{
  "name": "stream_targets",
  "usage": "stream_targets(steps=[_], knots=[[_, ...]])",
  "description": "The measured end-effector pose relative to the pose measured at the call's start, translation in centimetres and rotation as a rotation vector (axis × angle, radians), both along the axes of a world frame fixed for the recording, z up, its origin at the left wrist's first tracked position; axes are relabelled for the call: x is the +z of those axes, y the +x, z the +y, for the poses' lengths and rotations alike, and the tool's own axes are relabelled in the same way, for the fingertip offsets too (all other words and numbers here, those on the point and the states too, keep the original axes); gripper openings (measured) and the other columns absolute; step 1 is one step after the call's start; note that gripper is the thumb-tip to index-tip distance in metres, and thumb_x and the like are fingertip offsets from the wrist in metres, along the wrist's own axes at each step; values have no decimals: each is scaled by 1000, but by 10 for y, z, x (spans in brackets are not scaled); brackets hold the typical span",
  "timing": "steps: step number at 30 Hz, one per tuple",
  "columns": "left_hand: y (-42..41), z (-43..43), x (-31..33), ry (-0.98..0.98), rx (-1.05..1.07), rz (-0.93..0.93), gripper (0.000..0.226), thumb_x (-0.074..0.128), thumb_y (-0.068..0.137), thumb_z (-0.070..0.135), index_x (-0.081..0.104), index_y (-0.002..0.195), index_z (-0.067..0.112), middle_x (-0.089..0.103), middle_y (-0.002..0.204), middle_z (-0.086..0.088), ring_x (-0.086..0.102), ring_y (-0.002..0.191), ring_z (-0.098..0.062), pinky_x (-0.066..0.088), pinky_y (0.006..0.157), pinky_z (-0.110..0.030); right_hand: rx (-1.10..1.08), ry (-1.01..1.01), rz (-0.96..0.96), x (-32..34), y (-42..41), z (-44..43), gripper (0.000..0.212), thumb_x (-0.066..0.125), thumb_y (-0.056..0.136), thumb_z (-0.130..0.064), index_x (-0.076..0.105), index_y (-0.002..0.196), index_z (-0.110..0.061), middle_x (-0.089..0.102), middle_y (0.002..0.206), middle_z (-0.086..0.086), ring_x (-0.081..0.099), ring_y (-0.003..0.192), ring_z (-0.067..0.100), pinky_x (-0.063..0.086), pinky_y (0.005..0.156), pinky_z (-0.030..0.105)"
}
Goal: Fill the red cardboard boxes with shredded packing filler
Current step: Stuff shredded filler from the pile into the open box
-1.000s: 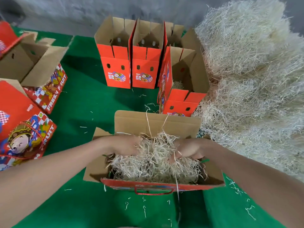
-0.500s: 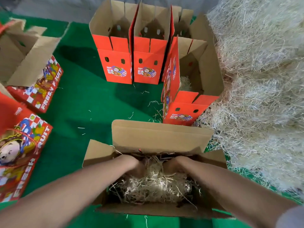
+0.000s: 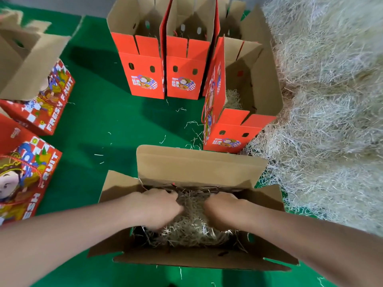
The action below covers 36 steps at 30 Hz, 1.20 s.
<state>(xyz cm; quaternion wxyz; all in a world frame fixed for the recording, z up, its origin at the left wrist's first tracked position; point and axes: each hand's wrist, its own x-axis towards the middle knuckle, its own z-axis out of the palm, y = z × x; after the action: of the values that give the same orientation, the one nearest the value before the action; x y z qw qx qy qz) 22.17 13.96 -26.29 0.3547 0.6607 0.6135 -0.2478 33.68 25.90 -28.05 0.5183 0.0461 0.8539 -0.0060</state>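
An open cardboard box point(image 3: 196, 166) stands right in front of me on the green mat, flaps spread, with pale shredded filler point(image 3: 192, 230) inside. Both hands are down inside it. My left hand point(image 3: 159, 208) and my right hand point(image 3: 223, 210) sit side by side on the filler, knuckles up and fingers curled down into the strands. The fingertips are buried. A big pile of the same filler point(image 3: 321, 100) fills the right side.
Just behind stands a red box point(image 3: 238, 129) with a little filler point(image 3: 233, 98) at its bottom. Two more upright red boxes point(image 3: 143, 79) point(image 3: 184, 79) stand farther back. Printed fruit boxes point(image 3: 47, 96) point(image 3: 20, 168) lie at the left on the green mat point(image 3: 99, 121).
My hands have gone from holding a clump of filler above the box rim to deep inside the box, and the filler now sits lower. The camera has moved closer.
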Motion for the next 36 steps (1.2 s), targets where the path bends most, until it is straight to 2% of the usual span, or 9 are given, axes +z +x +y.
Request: stream_targets(steps=[3,8,13,16,19,24,28,31,36], knots=[[18,3,-25,-211,-276,72,30,50,94,12,56,123,5,55,125,-14,58,93,-25,46,62,-25,-66,-273,-65,-4,5,-10,54,54,90,-13,36,141,-18,52,126,10,55,103,25,51,78,34],[5,11,-46,-311,-165,184,39,43,97,7,42,134,-3,43,139,-17,49,119,-30,45,88,-37,91,-95,-195,-23,8,-7,49,43,96,-12,30,143,-11,38,143,13,42,125,30,39,100,39],[4,2,-47,-316,95,14,62,45,95,10,17,149,16,32,147,-17,42,106,-20,43,89,-37,175,-78,-141,-10,1,-12,51,44,94,-9,32,143,-16,41,141,9,46,124,28,46,88,38],[6,-5,-37,-306,116,15,70,49,91,4,13,149,22,37,141,-16,49,114,-29,45,88,-37,62,-89,251,8,-15,-28,40,50,89,-7,51,128,-13,54,121,10,57,105,28,49,69,34],[12,-9,-17,-397,47,106,45,44,95,9,33,139,6,39,138,-20,43,121,-34,37,98,-37,-174,-312,521,12,-35,-42,40,54,87,-13,50,126,-17,44,128,12,50,114,32,46,89,40],[11,-21,-34,-139,32,74,54,29,99,45,30,145,16,32,149,-11,35,133,-25,27,111,-35,-627,-700,415,-7,-67,-54,30,47,93,-11,54,122,-13,57,113,2,53,103,17,41,83,16],[8,-26,-32,-238,101,7,54,22,99,46,7,149,32,7,157,-9,20,141,-30,21,113,-44,-433,-492,198,-24,-48,-33,28,39,91,4,59,110,0,58,109,10,49,55,9,40,43,15],[4,-18,-28,-371,94,30,60,34,99,21,2,149,31,1,158,-6,23,139,-34,28,108,-47,-158,-286,-16,-32,-26,-17,49,37,90,5,39,138,-4,45,138,15,59,105,26,53,84,31],[0,-3,-24,-137,349,-36,42,38,98,15,40,139,7,53,126,-10,55,99,-21,46,85,-32,-278,-325,461,-16,-12,-12,47,46,83,6,62,116,-24,54,129,3,55,111,23,49,90,35]])
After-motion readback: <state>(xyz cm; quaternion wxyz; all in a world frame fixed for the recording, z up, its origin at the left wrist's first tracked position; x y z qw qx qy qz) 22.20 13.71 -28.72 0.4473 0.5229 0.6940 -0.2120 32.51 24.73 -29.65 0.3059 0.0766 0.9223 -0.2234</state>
